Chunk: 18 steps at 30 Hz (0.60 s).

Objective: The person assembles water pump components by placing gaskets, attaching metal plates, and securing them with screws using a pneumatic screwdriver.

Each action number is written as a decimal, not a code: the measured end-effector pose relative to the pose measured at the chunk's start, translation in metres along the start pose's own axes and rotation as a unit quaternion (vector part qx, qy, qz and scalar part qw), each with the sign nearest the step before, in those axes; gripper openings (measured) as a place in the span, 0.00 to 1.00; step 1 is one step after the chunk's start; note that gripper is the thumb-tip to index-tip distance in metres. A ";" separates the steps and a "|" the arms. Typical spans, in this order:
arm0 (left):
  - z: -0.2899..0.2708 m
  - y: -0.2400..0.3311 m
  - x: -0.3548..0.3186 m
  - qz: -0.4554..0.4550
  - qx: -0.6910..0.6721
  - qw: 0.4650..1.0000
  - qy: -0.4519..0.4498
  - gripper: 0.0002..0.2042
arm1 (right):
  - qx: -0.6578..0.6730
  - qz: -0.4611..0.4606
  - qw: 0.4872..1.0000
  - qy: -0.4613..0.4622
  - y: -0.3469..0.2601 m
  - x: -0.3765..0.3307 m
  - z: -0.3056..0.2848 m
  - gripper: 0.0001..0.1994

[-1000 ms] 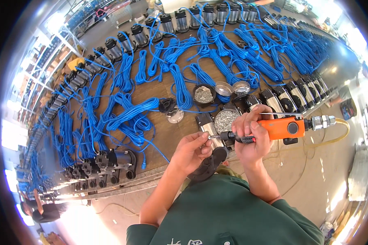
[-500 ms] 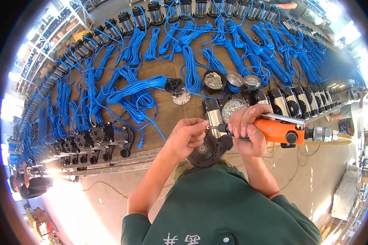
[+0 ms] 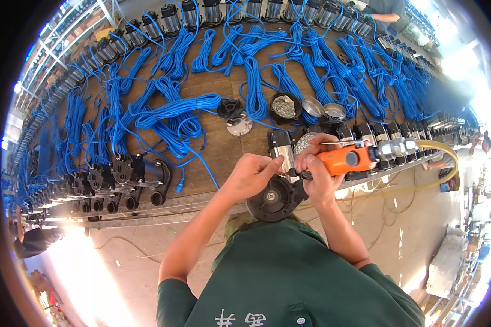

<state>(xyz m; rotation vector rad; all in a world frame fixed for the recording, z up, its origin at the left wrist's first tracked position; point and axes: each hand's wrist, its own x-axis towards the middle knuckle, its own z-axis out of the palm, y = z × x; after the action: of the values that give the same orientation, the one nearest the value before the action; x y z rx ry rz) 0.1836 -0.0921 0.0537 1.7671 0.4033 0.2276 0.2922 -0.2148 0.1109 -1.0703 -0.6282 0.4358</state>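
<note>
Orange power tool (image 3: 348, 160), wrapped tightly in the right hand (image 3: 318, 175), tip pointing left to just beside the left hand (image 3: 253, 175). Left thumb and finger pinched together; on what, cannot tell. Below the tip, round black motor base (image 3: 268, 206) at the near edge of the counter (image 3: 234, 148). Some room to move between silver motor (image 3: 282, 146) and blue cables (image 3: 177, 103). White writing across green shirt (image 3: 305, 267).

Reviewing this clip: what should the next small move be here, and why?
Probably ease the tip of the orange pneumatic screwdriver toward the black round casting: the right hand grips the tool, the left hand is close to its tip, and the casting lies just below in view. Whether the left hand holds anything small is hidden.
</note>
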 end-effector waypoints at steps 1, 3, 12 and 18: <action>-0.001 0.001 -0.001 0.007 0.023 1.000 0.002 0.24 | -0.018 0.012 1.000 -0.003 0.005 -0.001 0.000 0.13; 0.001 -0.006 -0.003 0.018 0.025 0.999 0.022 0.23 | -0.027 0.030 0.999 -0.014 0.009 -0.003 0.004 0.13; 0.021 -0.021 -0.089 -0.018 0.015 0.975 0.222 0.39 | -0.100 0.058 0.991 -0.065 0.017 -0.003 0.007 0.12; 0.048 -0.020 -0.098 0.023 0.177 0.961 0.212 0.57 | -0.108 0.070 0.987 -0.099 0.020 -0.005 0.007 0.13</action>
<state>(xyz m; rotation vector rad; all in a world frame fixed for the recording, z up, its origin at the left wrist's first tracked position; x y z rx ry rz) 0.1084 -0.1694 0.0296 2.0793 0.7486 0.6040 0.2829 -0.2051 0.0940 -1.2917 -0.7925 0.6125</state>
